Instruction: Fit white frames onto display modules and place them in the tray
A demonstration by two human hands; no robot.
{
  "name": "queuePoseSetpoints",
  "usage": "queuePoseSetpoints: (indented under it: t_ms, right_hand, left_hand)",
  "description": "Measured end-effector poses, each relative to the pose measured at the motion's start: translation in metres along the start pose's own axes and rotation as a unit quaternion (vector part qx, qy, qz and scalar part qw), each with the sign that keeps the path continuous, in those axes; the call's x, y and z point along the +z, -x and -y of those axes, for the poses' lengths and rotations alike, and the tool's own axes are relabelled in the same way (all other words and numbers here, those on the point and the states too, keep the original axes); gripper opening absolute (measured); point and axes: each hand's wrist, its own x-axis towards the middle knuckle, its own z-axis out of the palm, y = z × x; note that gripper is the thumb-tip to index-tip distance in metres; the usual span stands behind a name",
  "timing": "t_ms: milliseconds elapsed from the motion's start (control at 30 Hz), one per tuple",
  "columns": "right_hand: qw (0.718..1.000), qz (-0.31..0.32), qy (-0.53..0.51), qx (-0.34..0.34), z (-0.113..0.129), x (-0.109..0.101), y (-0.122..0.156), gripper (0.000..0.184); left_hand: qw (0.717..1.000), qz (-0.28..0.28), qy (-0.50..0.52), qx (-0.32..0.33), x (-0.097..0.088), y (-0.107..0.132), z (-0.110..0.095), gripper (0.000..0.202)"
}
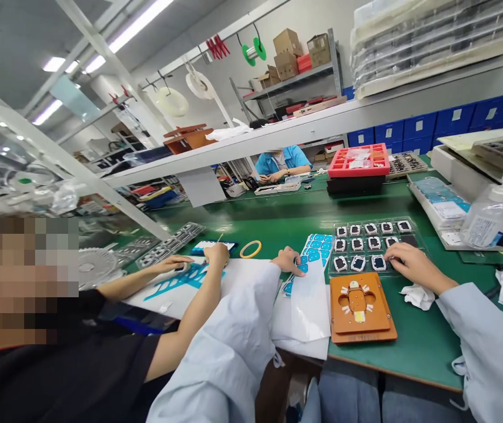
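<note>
My left hand (287,259) is closed with bent fingers on the edge of a sheet of blue stickers (317,249). A translucent backing sheet (309,305) hangs from there toward me. At the right side of a clear tray (331,258), my right hand (412,265) reaches in with fingers slightly apart. Its fingertips are beside a small white-framed module with a dark face (378,262); part of the tray is hidden under this hand. Several similar modules sit in rows in the tray. In front of the tray lies an orange-brown fixture (361,308) with a shaped hollow.
Left of me, a co-worker's hands (217,255) work over blue strips (181,279). A yellow tape roll (250,249) lies nearby. Crumpled tissue (418,297) is below my right wrist. A pump bottle (492,211) and red tray (359,160) stand farther back, under an overhead shelf (313,134).
</note>
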Motion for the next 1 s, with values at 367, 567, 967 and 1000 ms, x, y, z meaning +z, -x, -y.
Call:
queuePoseSetpoints:
  t_ms: [367, 567, 967, 1000]
  right_hand:
    - [0.961, 0.272, -0.014, -0.045, 0.063, 0.041, -0.104, 0.012]
    - [0.937, 0.344, 0.007, -0.057, 0.063, 0.061, -0.119, 0.024]
    - [0.947, 0.309, -0.022, -0.089, 0.055, 0.058, -0.114, 0.015]
    - [0.943, 0.321, -0.021, -0.085, 0.055, 0.06, -0.115, 0.015]
  left_hand:
    - [0.998, -0.065, 0.021, 0.001, 0.01, 0.02, -0.007, 0.034]
    - [0.991, -0.125, 0.051, 0.025, 0.016, 0.045, -0.017, 0.029]
    - [0.83, -0.429, 0.257, 0.246, 0.003, 0.064, -0.062, 0.011]
    - [0.801, -0.454, 0.274, 0.278, 0.002, 0.065, -0.072, 0.008]
